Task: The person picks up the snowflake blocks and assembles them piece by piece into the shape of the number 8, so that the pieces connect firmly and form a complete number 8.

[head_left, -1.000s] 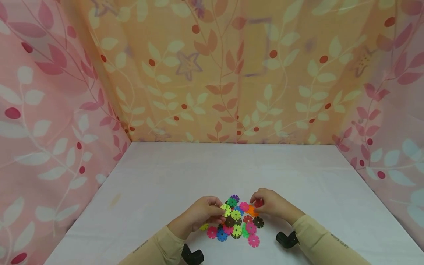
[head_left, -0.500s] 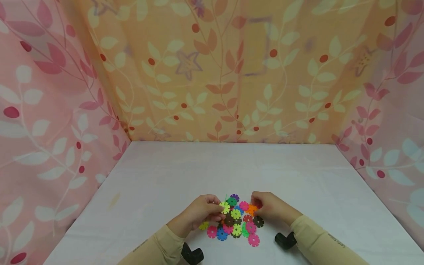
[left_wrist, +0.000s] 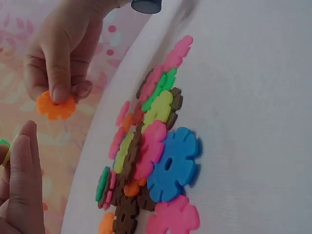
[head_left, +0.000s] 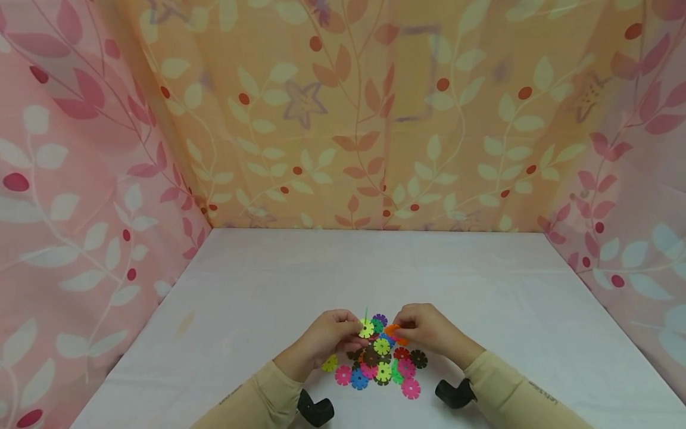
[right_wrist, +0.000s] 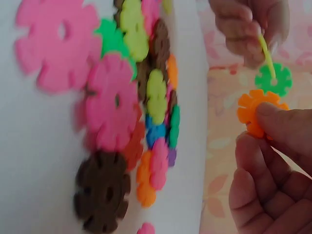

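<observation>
My left hand [head_left: 340,335] pinches a yellow notched flower-shaped disc [head_left: 367,328]. A green notched disc [right_wrist: 282,87] is joined edge-on to that yellow disc, as the right wrist view shows. Between thumb and fingertips my right hand [head_left: 431,329] holds an orange notched disc [right_wrist: 247,113], raised above the table. In the right wrist view the orange disc is close in front of the green one; whether they touch I cannot tell. Below both hands lies a loose pile of similar discs, among them a blue disc [left_wrist: 173,168] and a brown disc [right_wrist: 105,190].
The pile sits on a white-covered table [head_left: 300,274]. Pink discs [head_left: 411,389] lie at its near edge. Black angular wrist pieces [head_left: 455,394] hang below both forearms. Floral curtains [head_left: 343,119] close off the back and sides.
My right hand has taken hold of the orange disc and moved left toward my left hand. The left hand has risen slightly, and the green disc now shows upright behind the yellow one.
</observation>
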`<action>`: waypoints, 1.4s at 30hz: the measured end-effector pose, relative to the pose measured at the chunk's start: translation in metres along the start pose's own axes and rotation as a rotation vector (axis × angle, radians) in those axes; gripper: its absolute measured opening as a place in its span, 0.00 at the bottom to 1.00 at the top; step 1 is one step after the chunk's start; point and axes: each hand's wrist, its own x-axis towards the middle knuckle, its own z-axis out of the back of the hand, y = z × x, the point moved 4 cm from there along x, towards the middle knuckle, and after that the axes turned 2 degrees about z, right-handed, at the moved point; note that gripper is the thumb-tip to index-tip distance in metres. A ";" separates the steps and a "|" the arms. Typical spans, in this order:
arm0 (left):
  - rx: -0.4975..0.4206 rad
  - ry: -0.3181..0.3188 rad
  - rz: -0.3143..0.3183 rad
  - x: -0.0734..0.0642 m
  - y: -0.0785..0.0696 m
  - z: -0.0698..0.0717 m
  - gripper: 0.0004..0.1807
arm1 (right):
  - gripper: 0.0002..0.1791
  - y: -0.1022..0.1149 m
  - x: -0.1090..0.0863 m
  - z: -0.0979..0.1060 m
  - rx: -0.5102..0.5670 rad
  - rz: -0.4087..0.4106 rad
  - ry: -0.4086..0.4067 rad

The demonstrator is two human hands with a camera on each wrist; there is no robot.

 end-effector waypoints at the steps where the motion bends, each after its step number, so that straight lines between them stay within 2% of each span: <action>1: -0.004 -0.001 -0.006 0.000 -0.001 0.000 0.11 | 0.02 0.004 0.000 0.000 0.010 0.014 -0.012; 8: -0.034 -0.015 -0.027 0.001 -0.006 -0.004 0.13 | 0.03 0.016 0.002 -0.003 0.049 0.053 -0.058; 14: -0.074 -0.030 -0.034 0.000 -0.008 -0.006 0.13 | 0.04 0.019 0.002 -0.007 0.093 0.015 -0.043; 20: -0.087 -0.037 -0.035 0.000 -0.008 -0.008 0.10 | 0.06 0.021 0.003 -0.011 0.053 0.016 -0.035; 30: -0.062 -0.012 -0.004 -0.001 -0.004 -0.011 0.10 | 0.05 0.021 0.000 -0.012 -0.012 0.029 -0.106; 35: -0.027 -0.022 -0.011 -0.001 -0.005 -0.010 0.11 | 0.04 0.020 -0.001 -0.012 -0.053 0.075 -0.157; 42: -0.021 -0.027 -0.020 -0.001 -0.006 -0.009 0.10 | 0.04 0.020 -0.004 -0.014 -0.083 0.177 -0.219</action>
